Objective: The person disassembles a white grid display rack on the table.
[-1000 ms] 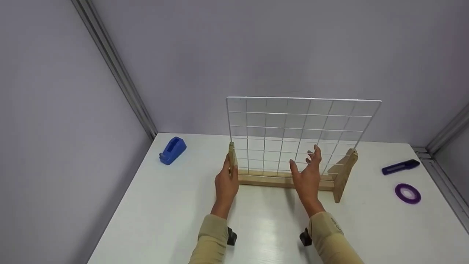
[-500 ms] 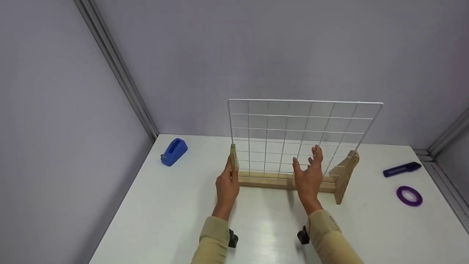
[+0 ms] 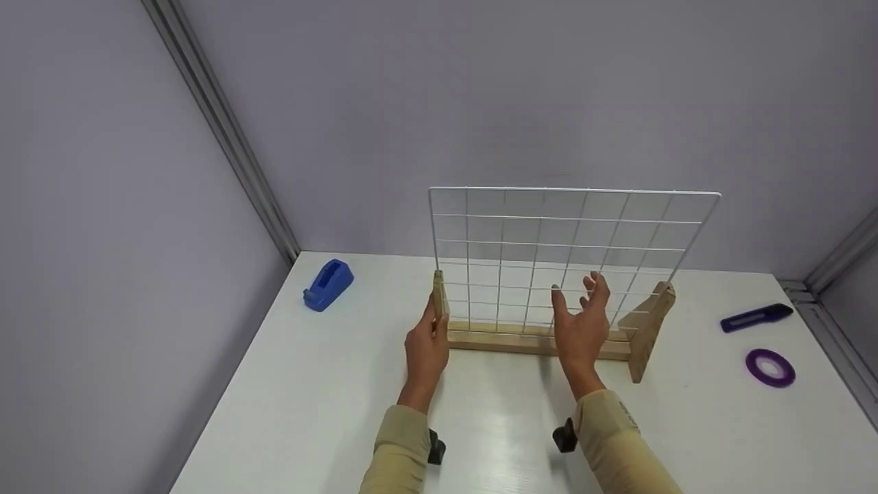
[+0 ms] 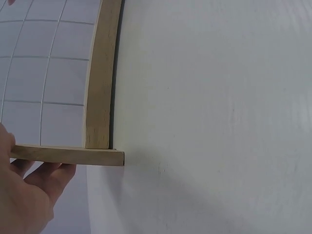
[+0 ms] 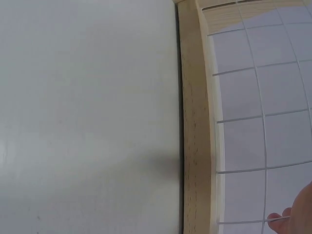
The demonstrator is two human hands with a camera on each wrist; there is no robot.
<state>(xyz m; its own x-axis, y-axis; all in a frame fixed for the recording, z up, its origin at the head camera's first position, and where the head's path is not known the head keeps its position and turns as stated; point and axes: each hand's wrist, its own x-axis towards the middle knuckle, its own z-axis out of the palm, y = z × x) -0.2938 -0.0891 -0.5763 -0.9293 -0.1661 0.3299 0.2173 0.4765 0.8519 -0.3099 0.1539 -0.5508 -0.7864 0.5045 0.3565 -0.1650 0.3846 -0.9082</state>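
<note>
A white wire grid panel (image 3: 518,230) stands upright, leaning back, in a wooden stand with a long base bar (image 3: 507,341). My left hand (image 3: 426,348) grips the stand's left wooden end piece (image 3: 439,288); in the left wrist view, fingers show beneath that end piece (image 4: 73,155). Before the grid's right half is my right hand (image 3: 582,333), its thumb spread from its fingers. The right wrist view catches only part of this right hand (image 5: 303,214) at the lower right edge, by a wire. Whether it touches the wire, I cannot tell.
A blue tape dispenser (image 3: 329,285) lies at the back left of the white table (image 3: 295,412). To the right are a dark purple cutter-like tool (image 3: 756,318) and a purple ring (image 3: 754,374). The stand's right wooden end piece (image 3: 650,333) stands free of both hands.
My right hand has shifted slightly right before the grid. The left hand keeps its hold on the end piece. The whole view has moved a little.
</note>
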